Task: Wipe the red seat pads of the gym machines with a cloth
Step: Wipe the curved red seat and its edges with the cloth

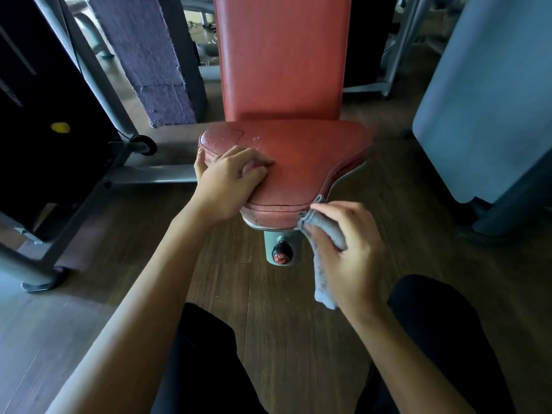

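A worn red seat pad sits in the middle of the view, with its upright red back pad behind it. My left hand rests on the seat's left side, fingers curled on top and thumb round the edge. My right hand grips a grey cloth and presses it against the seat's front right edge. The cloth's loose end hangs down below my palm.
Under the seat is a grey post with a red and black adjustment knob. Grey machine frames and a dark weight stack stand at left, a blue-grey panel at right. My knees in dark trousers frame the wooden floor.
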{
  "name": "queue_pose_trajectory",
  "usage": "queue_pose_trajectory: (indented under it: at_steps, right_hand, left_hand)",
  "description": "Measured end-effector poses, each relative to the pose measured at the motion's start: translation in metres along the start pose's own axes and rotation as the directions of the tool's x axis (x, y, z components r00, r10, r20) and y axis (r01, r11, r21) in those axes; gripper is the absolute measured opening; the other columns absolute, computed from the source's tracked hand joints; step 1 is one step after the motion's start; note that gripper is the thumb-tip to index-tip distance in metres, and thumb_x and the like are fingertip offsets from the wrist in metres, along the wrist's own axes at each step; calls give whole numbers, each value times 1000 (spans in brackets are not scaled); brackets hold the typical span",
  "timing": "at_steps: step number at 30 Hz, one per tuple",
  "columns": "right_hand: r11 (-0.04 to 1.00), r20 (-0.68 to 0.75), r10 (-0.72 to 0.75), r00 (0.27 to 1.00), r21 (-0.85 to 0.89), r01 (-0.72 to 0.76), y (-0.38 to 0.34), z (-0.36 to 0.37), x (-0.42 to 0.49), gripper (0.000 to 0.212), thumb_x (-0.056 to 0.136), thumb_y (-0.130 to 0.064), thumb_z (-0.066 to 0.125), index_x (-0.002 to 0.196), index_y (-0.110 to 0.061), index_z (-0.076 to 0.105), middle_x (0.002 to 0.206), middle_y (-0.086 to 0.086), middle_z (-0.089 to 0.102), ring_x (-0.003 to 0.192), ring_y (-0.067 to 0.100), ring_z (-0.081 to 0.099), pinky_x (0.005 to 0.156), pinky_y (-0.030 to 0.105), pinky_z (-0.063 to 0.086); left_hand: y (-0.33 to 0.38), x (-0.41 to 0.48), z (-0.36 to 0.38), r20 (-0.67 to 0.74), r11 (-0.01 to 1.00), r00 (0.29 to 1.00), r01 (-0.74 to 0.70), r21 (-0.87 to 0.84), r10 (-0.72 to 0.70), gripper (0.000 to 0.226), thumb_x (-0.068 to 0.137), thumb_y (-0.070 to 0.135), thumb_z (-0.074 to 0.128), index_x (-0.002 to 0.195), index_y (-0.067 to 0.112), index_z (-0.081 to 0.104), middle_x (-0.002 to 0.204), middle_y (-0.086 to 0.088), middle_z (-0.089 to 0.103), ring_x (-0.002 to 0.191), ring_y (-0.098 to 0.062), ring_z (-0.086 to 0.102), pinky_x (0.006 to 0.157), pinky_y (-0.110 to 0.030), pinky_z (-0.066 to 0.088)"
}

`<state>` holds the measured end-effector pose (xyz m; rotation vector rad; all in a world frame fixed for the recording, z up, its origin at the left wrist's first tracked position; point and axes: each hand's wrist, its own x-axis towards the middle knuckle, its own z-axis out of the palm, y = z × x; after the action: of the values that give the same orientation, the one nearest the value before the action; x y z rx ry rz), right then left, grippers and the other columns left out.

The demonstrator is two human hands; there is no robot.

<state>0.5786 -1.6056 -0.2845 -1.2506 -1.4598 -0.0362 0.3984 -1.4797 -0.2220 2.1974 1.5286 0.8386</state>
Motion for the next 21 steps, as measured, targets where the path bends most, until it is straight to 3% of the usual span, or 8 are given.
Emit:
queue_pose_trajectory:
  at_steps: [3,7,12,17,21]
  right_hand:
    - [992,14,79,997,95,-80,22,-4,15,17,91,-2,70,108,-3,73,108,1,72,104,15,68,87,38,57]
    - [962,-24,230,973,158,-224,27,-1,21,20,91,-3,71,110,-5,74,107,-1,75,105,3,69,91,28,57]
    - [973,-20,133,991,195,-126,17,1,3,15,91,-2,73,105,-3,75,105,0,74,103,12,71,88,32,57]
    - [954,-71,230,971,215,-210,29,3,30,19,92,-7,72,110,-5,75,108,-2,75,106,4,69,92,28,56]
    - [955,3,172,985,245,-167,9,1,5,18,89,-4,74,107,-4,75,103,2,72,100,13,69,88,34,56]
  left_hand:
    - [11,-4,13,-70,998,997,21,65,-16,29,93,35,40,107,29,65,117,13,61,121,-7,53,120,-56,-5]
    - [13,-10,21,-151,998,987,54,9,-52,25,101,25,41,105,31,64,118,16,59,117,-3,53,120,-58,-5]
    - [15,-9,20,-169,998,984,67,16,-63,27,104,21,40,105,31,65,117,15,60,117,-3,52,120,-58,-6]
    - [15,-12,21,-185,996,979,76,-44,-83,32,105,24,36,102,37,65,117,16,62,119,-5,51,119,-64,-1]
    - [16,-11,21,-195,996,977,73,-60,-83,33,103,26,34,98,42,62,117,17,63,117,-2,52,118,-66,3]
